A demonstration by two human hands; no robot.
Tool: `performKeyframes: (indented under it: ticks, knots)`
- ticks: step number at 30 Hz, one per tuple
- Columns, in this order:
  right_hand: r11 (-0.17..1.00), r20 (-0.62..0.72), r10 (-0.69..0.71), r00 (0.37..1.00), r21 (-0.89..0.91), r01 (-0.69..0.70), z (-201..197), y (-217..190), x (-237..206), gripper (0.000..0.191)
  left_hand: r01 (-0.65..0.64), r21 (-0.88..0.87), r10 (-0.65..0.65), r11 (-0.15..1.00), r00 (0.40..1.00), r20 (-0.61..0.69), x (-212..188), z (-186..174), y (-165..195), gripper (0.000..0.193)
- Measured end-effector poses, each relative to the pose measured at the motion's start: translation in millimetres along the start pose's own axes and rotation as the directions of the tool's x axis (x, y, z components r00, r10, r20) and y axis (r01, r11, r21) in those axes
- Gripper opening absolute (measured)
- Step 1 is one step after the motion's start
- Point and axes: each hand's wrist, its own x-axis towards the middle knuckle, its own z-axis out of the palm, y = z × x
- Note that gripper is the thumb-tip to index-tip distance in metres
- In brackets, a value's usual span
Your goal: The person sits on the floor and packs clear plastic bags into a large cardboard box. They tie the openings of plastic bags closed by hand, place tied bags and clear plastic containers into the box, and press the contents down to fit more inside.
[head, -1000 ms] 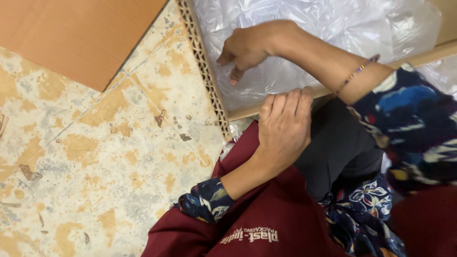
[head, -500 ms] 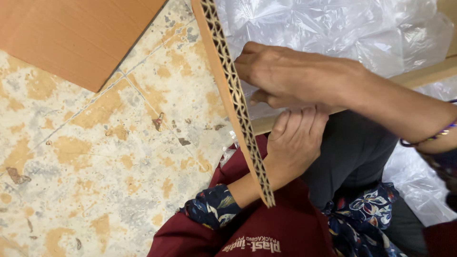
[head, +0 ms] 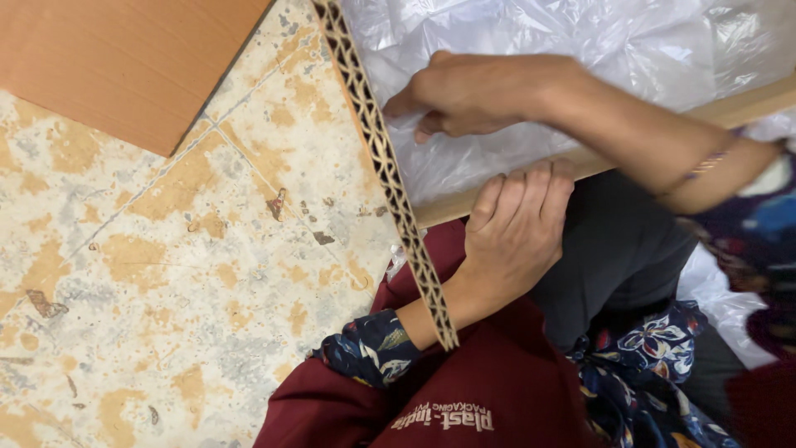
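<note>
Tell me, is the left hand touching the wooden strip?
Touching. The head view shows the left hand with its fingertips curled over the wooden strip, no gap between them.

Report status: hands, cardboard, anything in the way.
Left hand gripping the box's brown cardboard rim. Right hand pressing clear plastic liner. Corrugated cardboard flap upright, crossing left forearm.
</note>
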Motion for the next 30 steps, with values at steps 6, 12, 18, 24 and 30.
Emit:
performKeyframes:
  ticks: [6,12,18,24,30]
  knots:
    - [0.969,0.167,0.246,0.955,-0.03,-0.245,14,6,19,0.059,-0.019,0.064,0.018,0.998,1.0,0.014,-1,2,-2,0.029]
    - [0.962,0.16,0.268,0.95,-0.108,-0.253,29,6,9,0.063,-0.021,0.039,0.02,0.999,0.999,0.027,-5,6,-5,0.03]
    - [0.95,0.16,0.272,0.949,-0.203,-0.238,44,14,26,0.074,-0.03,-0.034,0.031,0.999,0.999,0.02,-10,14,-5,0.027]
    - [0.942,0.114,0.189,0.975,-0.302,-0.147,46,21,35,0.083,-0.06,-0.027,0.059,0.998,0.998,-0.012,-17,27,-6,0.004]
    - [0.996,-0.272,0.067,0.96,-0.037,-0.081,52,15,-12,0.061,-0.105,0.072,0.113,0.992,0.988,-0.11,-22,30,-9,0.03]
